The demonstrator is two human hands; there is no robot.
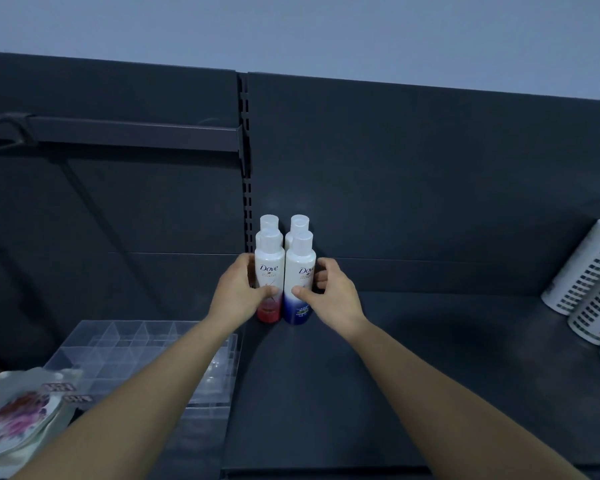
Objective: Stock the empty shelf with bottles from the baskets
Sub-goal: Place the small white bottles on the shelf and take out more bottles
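Bare forearms (430,382) stretching in from near edge. Left hand (238,292) gripping red-based white plastic bottle (270,268), right hand (329,292) gripping blue-based white plastic bottle (300,271). Both are standing upright and touching, far-left on dark grey metal shelf (413,341). Likely light, stiff and slick; mid-body grip suits.

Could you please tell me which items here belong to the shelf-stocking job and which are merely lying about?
Job in hand: red-based bottle, gripped by the left hand; blue-based bottle, gripped by the right hand; back-left bottle; back-right bottle; dark shelf.

Lying about: clear divided box; printed pouches; white slotted containers.
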